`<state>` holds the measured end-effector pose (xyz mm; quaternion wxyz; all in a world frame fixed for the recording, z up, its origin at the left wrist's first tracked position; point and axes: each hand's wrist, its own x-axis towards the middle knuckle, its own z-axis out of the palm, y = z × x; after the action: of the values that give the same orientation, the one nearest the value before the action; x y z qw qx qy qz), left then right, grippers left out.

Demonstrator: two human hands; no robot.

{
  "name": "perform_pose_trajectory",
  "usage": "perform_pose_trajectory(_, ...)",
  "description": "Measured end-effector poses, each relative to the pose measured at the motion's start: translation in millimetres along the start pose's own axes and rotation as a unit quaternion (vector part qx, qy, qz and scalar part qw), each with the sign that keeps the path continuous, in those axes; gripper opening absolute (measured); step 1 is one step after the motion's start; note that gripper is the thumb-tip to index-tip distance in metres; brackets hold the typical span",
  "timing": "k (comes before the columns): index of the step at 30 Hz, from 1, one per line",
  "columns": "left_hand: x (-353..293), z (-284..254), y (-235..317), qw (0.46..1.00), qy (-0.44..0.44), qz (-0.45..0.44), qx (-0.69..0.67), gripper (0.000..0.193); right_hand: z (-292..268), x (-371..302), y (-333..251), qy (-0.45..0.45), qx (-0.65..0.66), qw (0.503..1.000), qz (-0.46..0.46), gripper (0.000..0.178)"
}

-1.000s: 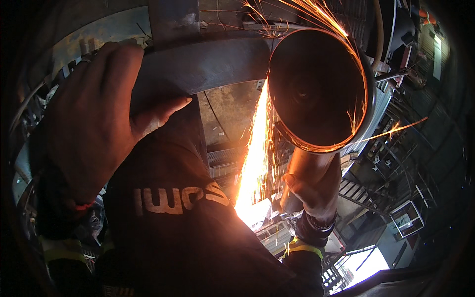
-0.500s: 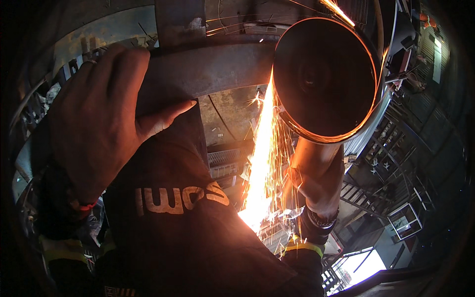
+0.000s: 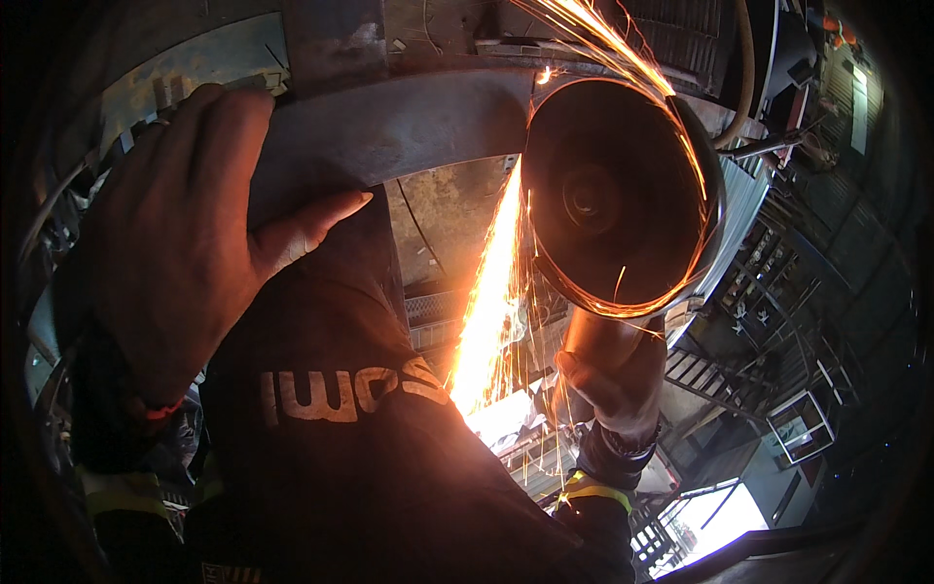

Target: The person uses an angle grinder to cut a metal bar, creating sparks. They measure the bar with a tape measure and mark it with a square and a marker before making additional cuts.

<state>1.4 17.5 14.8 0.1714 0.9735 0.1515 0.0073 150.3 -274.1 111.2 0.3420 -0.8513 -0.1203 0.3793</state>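
Right hand (image 3: pixel 615 384), near side, right of centre: clenched around the body of a hand-held angle grinder with a broad, dark, round disc (image 3: pixel 632 214); much of that body hidden behind the disc. Left hand (image 3: pixel 180 229), at left: grasping across a curved, flat, dark grey steel band (image 3: pixel 418 122), thumb along its near edge, fingers bent over the far one. Fingertips hidden; cannot tell how hard they press.

Band runs from the left hand rightward to the disc's left rim, where the two appear to meet. Bright orange sparks (image 3: pixel 491 302) pour from there toward the near side; a thinner spray leaves the disc's far side.

Handling, by judgement: band looks stiff and fairly heavy, not fragile, likely smooth enough to slip under a bare palm, probably hot and sharp by the disc. Best held at its left part, well apart from the sparks, thumb clear of the edge. Grinder probably weighty and apt to kick; firm hold on the body, behind the disc.

Further out: flat dark steel upright (image 3: pixel 336 39) on the far side, touching or just behind the band, cannot tell which; dark shirt (image 3: pixel 350 496) on the near side; silvery corrugated sheet (image 3: pixel 735 219) at right, beyond the disc
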Motion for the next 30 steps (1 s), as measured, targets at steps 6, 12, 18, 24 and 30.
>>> perform_pose_trajectory(6, 4.2, -2.1, 2.7, 1.0, -0.007, 0.004, 0.004, 0.073, -4.5, 17.5, -14.9, 0.003, -0.092, 0.996, 0.0, 0.078)
perform_pose_trajectory(12, 6.0, -4.4, 2.2, 1.0, -0.018, 0.006, -0.014, 0.07, -0.5, 35.6, -14.3, 0.015, -0.044, 0.998, -0.05, 0.074)
perform_pose_trajectory(18, 8.3, 0.3, 1.8, 1.0, 0.012, 0.02, 0.009, 0.07, -7.2, 25.6, -11.1, 0.012, -0.055, 0.998, 0.006, 0.075)
perform_pose_trajectory(24, 7.3, 1.3, -1.9, 1.0, 0.009, 0.024, 0.013, 0.073, -5.5, 15.5, -12.1, -0.009, -0.06, 0.998, 0.003, 0.085)
perform_pose_trajectory(30, 5.9, -0.4, 0.7, 1.0, -0.009, 0.015, 0.009, 0.074, -14.9, 2.3, -1.5, -0.051, -0.081, 0.995, -0.03, 0.087)
